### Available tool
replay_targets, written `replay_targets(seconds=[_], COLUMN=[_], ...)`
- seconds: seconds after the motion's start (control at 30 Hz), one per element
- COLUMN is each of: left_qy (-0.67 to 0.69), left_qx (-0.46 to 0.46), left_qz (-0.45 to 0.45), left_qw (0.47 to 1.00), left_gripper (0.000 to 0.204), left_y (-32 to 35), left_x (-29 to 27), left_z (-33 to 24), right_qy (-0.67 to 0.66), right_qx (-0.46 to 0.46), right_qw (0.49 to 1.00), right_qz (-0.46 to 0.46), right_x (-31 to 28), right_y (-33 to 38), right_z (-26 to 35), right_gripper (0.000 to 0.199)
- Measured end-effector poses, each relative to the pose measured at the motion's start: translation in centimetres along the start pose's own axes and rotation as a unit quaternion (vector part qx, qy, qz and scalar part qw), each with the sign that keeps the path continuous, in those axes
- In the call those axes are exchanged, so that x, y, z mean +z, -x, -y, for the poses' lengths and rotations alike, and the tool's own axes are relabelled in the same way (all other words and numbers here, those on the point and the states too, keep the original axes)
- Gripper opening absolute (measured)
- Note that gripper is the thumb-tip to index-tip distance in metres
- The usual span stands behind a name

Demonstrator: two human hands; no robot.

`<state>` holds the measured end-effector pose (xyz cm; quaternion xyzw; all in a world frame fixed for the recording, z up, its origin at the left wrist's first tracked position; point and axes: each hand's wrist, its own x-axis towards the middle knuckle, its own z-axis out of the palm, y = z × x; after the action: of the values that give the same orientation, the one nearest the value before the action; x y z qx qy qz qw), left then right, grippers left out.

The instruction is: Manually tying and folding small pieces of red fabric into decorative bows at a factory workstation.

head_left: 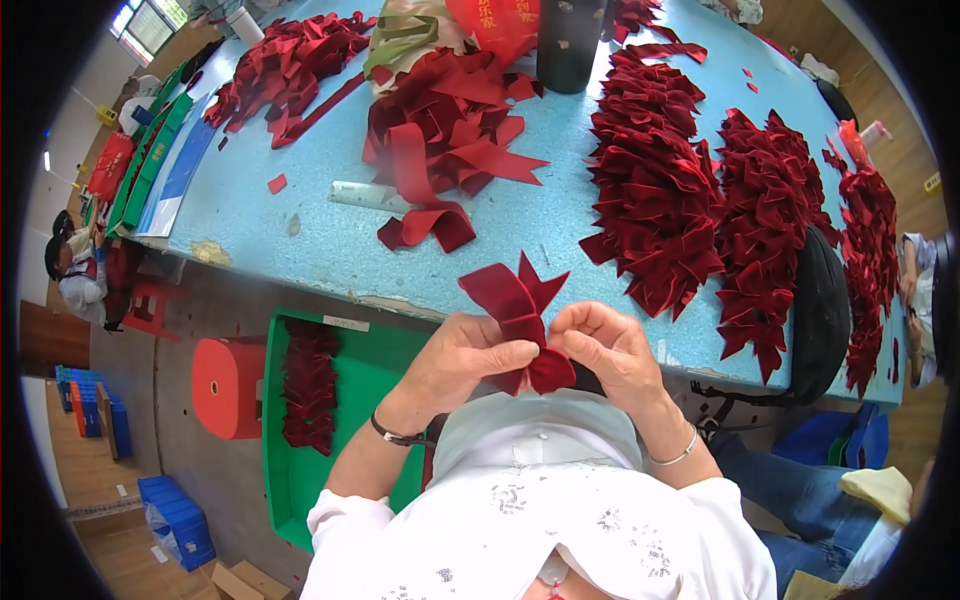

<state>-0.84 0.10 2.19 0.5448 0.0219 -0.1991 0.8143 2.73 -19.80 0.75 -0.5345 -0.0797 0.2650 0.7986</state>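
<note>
A dark red velvet ribbon bow is held in front of my chest, just off the table's near edge. My left hand grips it from the left, its thumb pressed across the bow's middle. Pointed ribbon tails stick up above the fingers and a rounded loop hangs below. Close on the right, my right hand has its thumb and forefinger pinched together by the bow's middle. Whatever lies between those fingertips is too small to make out. Beyond the hands, a heap of loose red ribbon pieces lies on the blue table.
Long piles of finished-looking red bows cover the table's right side, with a black bag at its edge. A dark cylindrical cup stands at the back. Left of me are a green tray holding bows and a red stool.
</note>
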Motion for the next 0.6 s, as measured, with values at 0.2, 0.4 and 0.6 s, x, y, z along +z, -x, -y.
replay_targets(seconds=[0.2, 0.4, 0.6], left_qy=[-0.142, -0.084, -0.084], left_qx=[-0.088, -0.063, -0.002], left_qz=[0.055, 0.007, -0.060], left_qw=[0.984, 0.994, 0.995], left_gripper=[0.020, 0.014, 0.015], left_y=[-0.4, -0.4, -0.3], left_x=[0.2, 0.5, -1.5], left_z=[-0.4, -0.8, -0.2], right_qy=[-0.093, -0.085, -0.081], right_qx=[0.034, -0.023, -0.099], right_qw=[0.995, 0.996, 0.989], right_qz=[-0.024, -0.023, -0.071], right_x=[1.5, -0.6, -1.9], right_y=[-0.4, -0.9, -1.0], right_z=[1.0, 0.2, 0.0], right_gripper=[0.016, 0.020, 0.016])
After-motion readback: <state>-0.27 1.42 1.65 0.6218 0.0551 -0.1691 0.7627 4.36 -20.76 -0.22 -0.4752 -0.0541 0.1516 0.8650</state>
